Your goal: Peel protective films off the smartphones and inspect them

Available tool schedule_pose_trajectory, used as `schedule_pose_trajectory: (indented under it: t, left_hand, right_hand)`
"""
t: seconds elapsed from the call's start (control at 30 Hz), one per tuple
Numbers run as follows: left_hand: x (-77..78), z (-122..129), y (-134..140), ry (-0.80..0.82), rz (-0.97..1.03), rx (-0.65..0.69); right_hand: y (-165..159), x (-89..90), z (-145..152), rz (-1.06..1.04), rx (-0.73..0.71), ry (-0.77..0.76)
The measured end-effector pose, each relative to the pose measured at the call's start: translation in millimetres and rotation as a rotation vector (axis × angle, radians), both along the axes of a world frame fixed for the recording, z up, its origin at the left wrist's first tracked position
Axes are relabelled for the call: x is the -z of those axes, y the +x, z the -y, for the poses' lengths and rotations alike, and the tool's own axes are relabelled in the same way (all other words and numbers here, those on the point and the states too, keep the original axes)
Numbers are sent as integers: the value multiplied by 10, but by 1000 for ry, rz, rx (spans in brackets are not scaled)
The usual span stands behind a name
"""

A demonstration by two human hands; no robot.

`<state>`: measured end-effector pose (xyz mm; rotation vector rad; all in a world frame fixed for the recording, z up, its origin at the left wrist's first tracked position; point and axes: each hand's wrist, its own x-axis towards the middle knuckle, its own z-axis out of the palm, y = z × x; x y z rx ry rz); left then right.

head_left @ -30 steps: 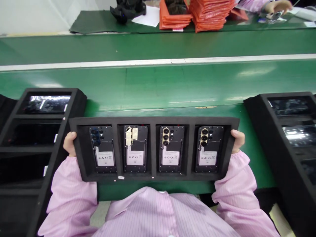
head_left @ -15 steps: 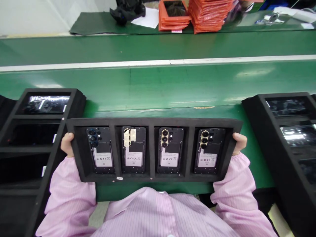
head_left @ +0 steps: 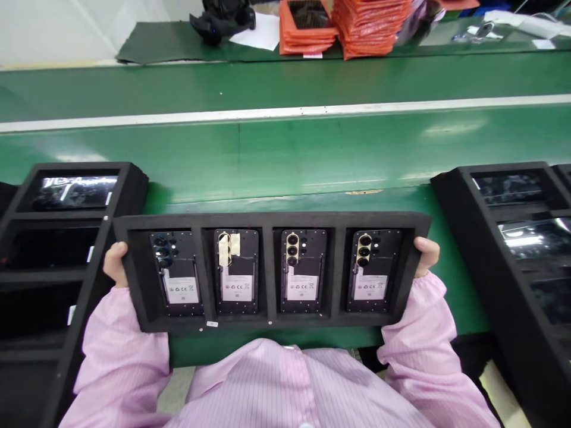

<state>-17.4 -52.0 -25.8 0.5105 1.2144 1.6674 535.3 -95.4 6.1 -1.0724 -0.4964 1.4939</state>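
A long black foam tray (head_left: 270, 221) spans the space in front of my body, held at its two short ends. At its left end my left hand (head_left: 116, 264) is closed, the thumb on the side and the other fingers hidden. Likewise my right hand (head_left: 426, 257) grips the right end, its fingers mostly behind the foam. Each compartment holds one phone without its back cover, camera side up. The leftmost phone (head_left: 176, 273) has blue camera rings. Beige tape covers part of the camera area on the second phone (head_left: 237, 261). Gold camera frames show on the third phone (head_left: 303, 270) and the rightmost phone (head_left: 372, 267).
Black trays with phones, screens up, lie on both sides: a left tray (head_left: 100, 274) and a right tray (head_left: 484, 249). Beyond the green bench (head_left: 285, 154), orange pouches (head_left: 372, 27) are stacked beside a sheet of paper (head_left: 259, 32) and a black device (head_left: 223, 21).
The whole scene, with the tray and both hands, sits slightly further left in view. My grip on the tray is unchanged.
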Motion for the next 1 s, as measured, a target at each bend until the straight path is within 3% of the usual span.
schedule_pose_trajectory:
  t: [0.27, 0.53, 0.73, 1.0]
  left_hand:
    - [-139, 48, 153, -22, -58, -19]
    - [-119, 44, 82, -40, -178, -26]
    - [-176, 83, 156, -71, -284, 31]
    - [-275, 122, 264, -103, -352, 91]
  right_hand:
    - [-74, -26, 61, 36, 99, 32]
    - [-65, 10, 15, 34, 87, 69]
    - [-186, -59, 23, 30, 174, 93]
    - [-99, 98, 28, 65, 122, 141]
